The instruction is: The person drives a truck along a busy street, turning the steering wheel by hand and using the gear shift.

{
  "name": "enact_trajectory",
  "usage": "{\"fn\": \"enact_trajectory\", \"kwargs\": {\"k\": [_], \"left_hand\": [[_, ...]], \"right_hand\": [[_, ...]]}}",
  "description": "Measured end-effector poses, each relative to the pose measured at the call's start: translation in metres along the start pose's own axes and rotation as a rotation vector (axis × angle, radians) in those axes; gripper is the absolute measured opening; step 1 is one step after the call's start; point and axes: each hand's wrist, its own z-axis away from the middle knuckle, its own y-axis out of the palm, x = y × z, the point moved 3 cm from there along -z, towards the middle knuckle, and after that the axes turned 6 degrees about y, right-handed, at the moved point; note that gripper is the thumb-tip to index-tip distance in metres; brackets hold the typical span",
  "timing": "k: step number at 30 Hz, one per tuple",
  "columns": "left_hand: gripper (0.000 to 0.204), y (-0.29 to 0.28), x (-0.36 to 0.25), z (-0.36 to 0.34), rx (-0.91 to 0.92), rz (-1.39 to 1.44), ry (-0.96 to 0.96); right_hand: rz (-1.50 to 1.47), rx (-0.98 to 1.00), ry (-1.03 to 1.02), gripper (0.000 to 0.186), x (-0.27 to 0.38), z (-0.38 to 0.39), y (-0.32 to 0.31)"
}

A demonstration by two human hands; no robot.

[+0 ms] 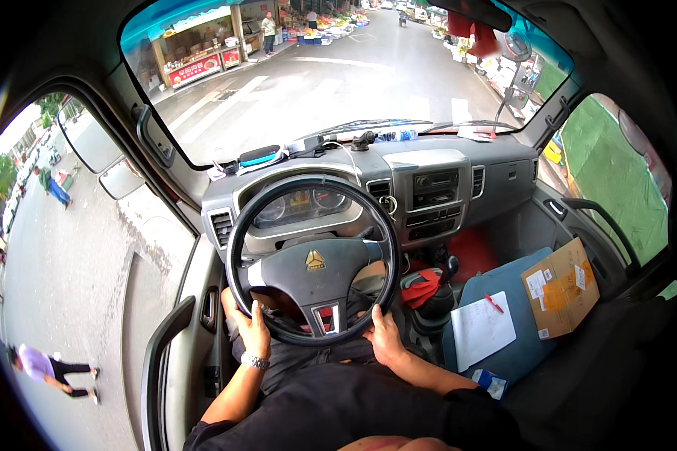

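A black steering wheel [289, 267] with a gold emblem on its hub fills the middle of the view. My left hand [253, 331] is closed round its lower left rim, thumb on top, with a metal watch on the wrist. At the lower right of the rim, my right hand [384, 340] holds on in the same way, its fingers partly hidden beneath. Behind the wheel sits the instrument cluster [301, 206]. To the right stands a gear lever [450, 267] with a red cloth [421, 289] beside it.
The passenger seat [478, 284] bears a cardboard box [572, 312], white paper [478, 338] and a red pen [493, 303]. A blue-and-white packet [490, 383] lies near my right elbow. Outside are a street, stalls [195, 56], a person [268, 33] ahead and two people on the left.
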Motion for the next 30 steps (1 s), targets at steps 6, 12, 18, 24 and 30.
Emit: {"fn": "enact_trajectory", "kwargs": {"k": [6,12,18,24,30], "left_hand": [[0.046,-0.002,0.01,0.019,0.017,0.232,-0.045],[0.042,-0.006,0.01,-0.017,0.071,0.269,-0.123],[0.048,0.0,0.001,-0.086,0.122,0.045,-0.016],[0.051,0.009,-0.011,-0.138,0.247,-0.125,0.008],[0.046,0.032,-0.041,-0.189,0.425,-0.314,0.056]], "right_hand": [[-0.083,0.028,0.064,0.037,-0.012,0.006,0.008],[-0.107,-0.034,0.056,0.041,0.0,0.015,0.021],[-0.016,-0.189,-0.218,0.034,0.057,-0.04,-0.007],[0.243,-0.145,-0.395,0.045,0.108,-0.086,-0.01],[0.361,-0.099,-0.387,0.046,0.139,-0.103,-0.008]]}}
